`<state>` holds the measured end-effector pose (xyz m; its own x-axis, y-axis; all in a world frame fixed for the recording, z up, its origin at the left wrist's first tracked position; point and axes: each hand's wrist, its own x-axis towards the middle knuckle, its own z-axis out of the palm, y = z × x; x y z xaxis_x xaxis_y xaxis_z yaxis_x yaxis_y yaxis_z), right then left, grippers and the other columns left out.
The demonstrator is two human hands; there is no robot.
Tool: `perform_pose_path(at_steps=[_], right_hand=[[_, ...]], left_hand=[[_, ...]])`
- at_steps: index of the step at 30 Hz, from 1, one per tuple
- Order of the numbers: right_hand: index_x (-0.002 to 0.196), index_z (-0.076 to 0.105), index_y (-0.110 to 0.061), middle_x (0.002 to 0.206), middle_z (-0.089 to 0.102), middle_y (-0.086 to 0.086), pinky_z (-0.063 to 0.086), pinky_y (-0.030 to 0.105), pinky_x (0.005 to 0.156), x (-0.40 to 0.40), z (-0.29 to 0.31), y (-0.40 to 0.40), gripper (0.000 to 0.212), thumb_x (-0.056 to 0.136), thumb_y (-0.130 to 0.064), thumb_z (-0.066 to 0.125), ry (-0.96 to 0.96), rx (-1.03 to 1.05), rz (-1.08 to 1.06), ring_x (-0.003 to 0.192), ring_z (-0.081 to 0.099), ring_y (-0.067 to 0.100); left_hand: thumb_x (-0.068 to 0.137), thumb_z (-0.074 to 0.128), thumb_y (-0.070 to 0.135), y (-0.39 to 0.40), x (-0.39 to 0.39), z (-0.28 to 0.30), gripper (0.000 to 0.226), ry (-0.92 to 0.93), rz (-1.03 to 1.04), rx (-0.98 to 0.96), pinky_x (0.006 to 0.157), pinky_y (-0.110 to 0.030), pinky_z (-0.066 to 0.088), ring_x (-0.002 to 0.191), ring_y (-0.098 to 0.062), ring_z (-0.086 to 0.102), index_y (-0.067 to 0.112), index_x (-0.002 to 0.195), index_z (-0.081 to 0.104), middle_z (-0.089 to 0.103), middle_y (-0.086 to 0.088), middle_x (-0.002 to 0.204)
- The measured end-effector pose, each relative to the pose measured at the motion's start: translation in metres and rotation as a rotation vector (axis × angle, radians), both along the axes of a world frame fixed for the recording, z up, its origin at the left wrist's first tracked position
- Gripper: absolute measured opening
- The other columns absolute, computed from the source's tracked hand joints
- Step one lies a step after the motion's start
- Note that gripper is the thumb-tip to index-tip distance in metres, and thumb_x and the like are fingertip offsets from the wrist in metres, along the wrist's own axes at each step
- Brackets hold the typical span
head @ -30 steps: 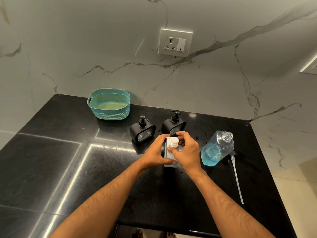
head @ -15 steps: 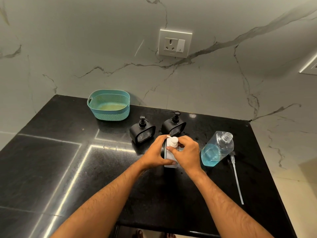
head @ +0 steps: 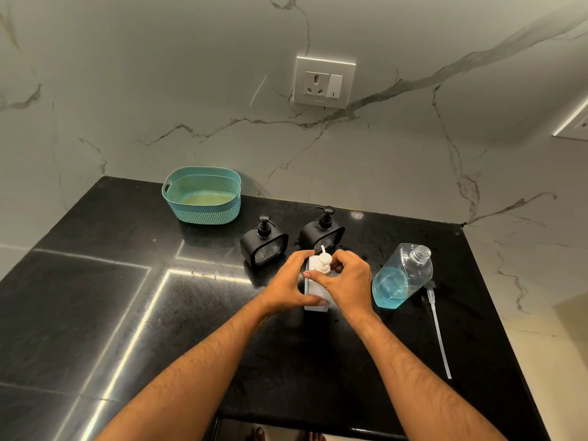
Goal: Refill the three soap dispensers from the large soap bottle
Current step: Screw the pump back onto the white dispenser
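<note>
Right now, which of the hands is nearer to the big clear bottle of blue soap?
The right hand. It is at the white dispenser's pump, just left of the large soap bottle. The left hand holds the dispenser's far side, farther away.

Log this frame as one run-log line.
left hand: steadies white dispenser | right hand: fingers on pump head | large soap bottle: uncapped, right
</note>
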<state>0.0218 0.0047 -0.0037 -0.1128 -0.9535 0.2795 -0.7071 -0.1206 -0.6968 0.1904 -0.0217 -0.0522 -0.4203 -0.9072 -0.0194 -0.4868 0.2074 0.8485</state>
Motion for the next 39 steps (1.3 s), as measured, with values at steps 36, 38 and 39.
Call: perform_pose_path(at_steps=[36,38,39], right_hand=[[0.103,0.076,-0.015,0.098,0.066,-0.007,0.047,0.015,0.065,-0.015,-0.007,0.004,0.042,0.068,-0.026,0.095,-0.148,0.099,0.032,0.084,0.061,0.007],[0.096,0.072,-0.019,0.095,0.065,-0.008,0.048,0.016,0.066,-0.014,-0.007,0.005,0.040,0.066,-0.028,0.096,-0.156,0.102,0.010,0.084,0.061,0.007],[0.093,0.070,-0.020,0.094,0.064,-0.008,0.047,0.016,0.066,-0.013,-0.007,0.006,0.040,0.064,-0.029,0.097,-0.153,0.104,0.002,0.084,0.061,0.007]], left_hand=[[0.066,0.095,0.042,-0.001,0.000,0.002,0.108,-0.014,0.009,0.011,0.117,-0.036,0.042,0.137,-0.009,0.044,0.026,0.154,0.034,0.041,0.009,0.150],[0.066,0.095,0.042,-0.001,0.000,0.002,0.108,-0.013,0.015,0.015,0.117,-0.035,0.042,0.137,-0.008,0.045,0.026,0.154,0.034,0.041,0.010,0.150],[0.066,0.096,0.041,-0.001,0.000,0.002,0.108,-0.013,0.018,0.017,0.116,-0.034,0.042,0.136,-0.008,0.045,0.026,0.153,0.034,0.041,0.010,0.149]])
